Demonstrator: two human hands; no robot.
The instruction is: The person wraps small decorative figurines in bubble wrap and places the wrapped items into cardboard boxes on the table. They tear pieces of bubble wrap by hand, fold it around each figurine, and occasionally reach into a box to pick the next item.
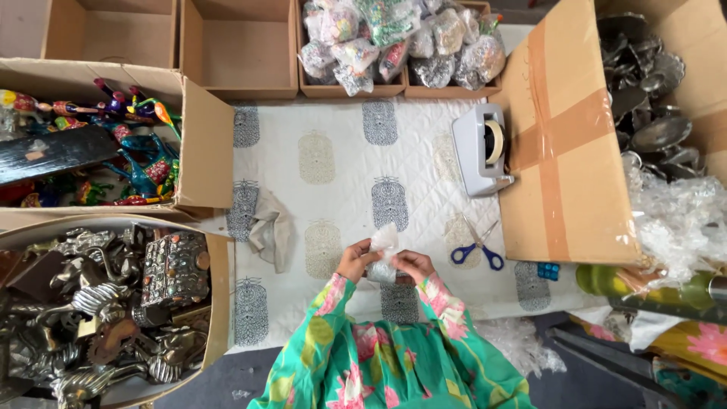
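Observation:
My left hand [354, 260] and my right hand [413, 265] meet over the white quilted cloth [341, 159], both gripping a small object wrapped in clear bubble wrap [384, 246]. The wrap sticks up between my fingers, and what is inside is hidden. My sleeves are green with pink flowers. Blue-handled scissors [477, 246] lie just right of my right hand. A grey tape dispenser [482, 149] stands further back on the right.
A box of painted animal figures [113, 144] and a box of metal figurines [106, 303] sit at left. Two empty cartons [238, 49] and cartons of wrapped bundles [394, 38] line the back. A taped carton flap [564, 136] and metal dishes [644, 91] are right. A crumpled rag [270, 227] lies nearby.

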